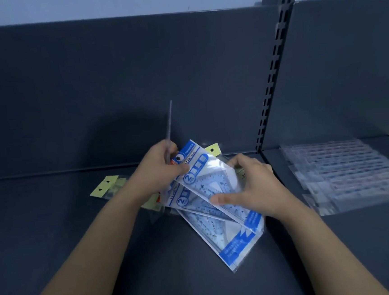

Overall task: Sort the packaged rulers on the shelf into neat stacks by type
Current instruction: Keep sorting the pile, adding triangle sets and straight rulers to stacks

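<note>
packets: blue set-square packets (pixel 206 181), clear sleeves with blue-and-white print, fanned one over another at the centre of the left bay; at least two overlap, exact count unclear.
packet position: header ends up and left between the hands, long ends slanting toward the lower right, low over the shelf floor; cannot tell whether the bottom corner touches it.
left hand (pixel 157 169): fingers curled round the header ends of the packets, gripping them.
thin strip (pixel 169 121): a narrow clear piece, seen edge-on, stands upright out of the left hand's grip; type unreadable.
right hand (pixel 253 189): thumb flat on the face of the topmost packet, fingers wrapped over its right edge, pinching it.
yellow-header packs (pixel 104 187): lying on the floor just left of the left forearm; another yellow header (pixel 213 149) shows behind the blue packets.
clear ruler packs (pixel 346 174): overlapped in a row in the right bay, well apart from the hands.
shelf floor (pixel 55 230): dark, matte.
slotted upright (pixel 274 74): divides the two bays, against the dark back panel (pixel 89 86).
</note>
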A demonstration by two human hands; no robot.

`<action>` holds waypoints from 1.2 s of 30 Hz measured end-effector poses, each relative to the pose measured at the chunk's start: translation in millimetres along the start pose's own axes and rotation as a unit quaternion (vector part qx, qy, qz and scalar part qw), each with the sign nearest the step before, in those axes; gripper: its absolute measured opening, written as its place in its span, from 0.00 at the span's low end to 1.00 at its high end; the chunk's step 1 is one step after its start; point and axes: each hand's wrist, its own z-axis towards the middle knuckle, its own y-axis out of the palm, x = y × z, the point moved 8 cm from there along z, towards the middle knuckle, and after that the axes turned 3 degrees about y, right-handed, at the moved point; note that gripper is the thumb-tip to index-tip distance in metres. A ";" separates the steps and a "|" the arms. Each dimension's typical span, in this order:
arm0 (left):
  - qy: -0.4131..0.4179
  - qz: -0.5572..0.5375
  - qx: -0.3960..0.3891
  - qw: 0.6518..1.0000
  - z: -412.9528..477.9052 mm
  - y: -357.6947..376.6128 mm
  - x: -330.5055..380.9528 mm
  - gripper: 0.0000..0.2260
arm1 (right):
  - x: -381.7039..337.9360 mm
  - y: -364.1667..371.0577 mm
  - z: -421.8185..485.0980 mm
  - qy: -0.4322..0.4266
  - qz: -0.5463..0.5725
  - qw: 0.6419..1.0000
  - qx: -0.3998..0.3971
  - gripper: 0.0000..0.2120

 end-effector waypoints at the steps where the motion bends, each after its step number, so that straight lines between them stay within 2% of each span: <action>1: 0.007 -0.012 0.002 1.000 0.0 -1.3 1.7 0.19 | 1.4 -0.8 -0.7 0.008 0.044 0.999 0.002 0.27; 6: 0.024 -0.026 0.000 0.999 0.2 2.3 3.8 0.18 | -8.2 -0.4 -5.0 -0.020 0.217 0.975 -0.036 0.14; 10: 0.033 -0.036 -0.002 0.999 -2.7 7.0 8.5 0.16 | -4.9 -4.2 -4.7 0.016 0.286 0.957 -0.032 0.08; 12: 0.020 -0.039 0.009 0.999 -7.7 7.2 11.1 0.16 | -4.8 -11.6 -6.7 0.027 0.257 0.966 -0.020 0.07; 15: 0.038 0.040 0.037 0.998 -14.9 3.2 20.2 0.23 | -8.0 -25.9 -18.5 0.037 0.202 0.979 -0.004 0.07; 17: 0.048 0.077 -0.009 0.996 -16.5 13.9 27.3 0.20 | -7.1 -35.4 -31.5 0.047 0.166 0.985 0.006 0.08; 19: 0.115 0.170 -0.070 0.976 -18.6 30.4 42.3 0.11 | 0.0 -48.7 -45.2 0.062 0.129 0.989 0.023 0.09; 20: 0.139 0.170 -0.087 0.972 -20.5 37.4 48.6 0.06 | 4.5 -57.9 -52.8 0.069 0.107 0.991 0.034 0.09; 22: 0.146 0.106 -0.111 0.977 -25.7 48.7 56.3 0.06 | 11.9 -76.1 -69.8 0.079 0.066 0.994 0.043 0.09; 25: 0.054 -0.040 -0.179 0.981 -36.5 70.3 60.5 0.08 | 20.2 -100.3 -98.1 0.087 0.035 0.995 0.027 0.05; 26: 0.044 -0.063 -0.209 0.975 -39.8 79.0 65.1 0.09 | 22.7 -109.1 -106.7 0.086 0.021 0.996 0.027 0.07; 29: 0.090 -0.055 -0.263 0.959 -52.1 105.2 91.9 0.04 | 32.9 -140.1 -129.2 0.081 -0.038 0.995 0.035 0.12; 31: 0.111 -0.031 -0.252 0.961 -54.7 115.5 105.7 0.05 | 45.8 -156.1 -138.6 0.082 -0.057 0.995 0.031 0.13; 34: 0.128 -0.009 -0.233 0.964 -63.9 139.1 134.5 0.03 | 79.9 -192.8 -159.6 0.077 -0.055 0.994 0.053 0.05; 36: 0.125 0.009 -0.213 0.969 -66.0 156.8 149.7 0.01 | 101.9 -213.4 -173.4 0.070 -0.048 0.995 0.056 0.06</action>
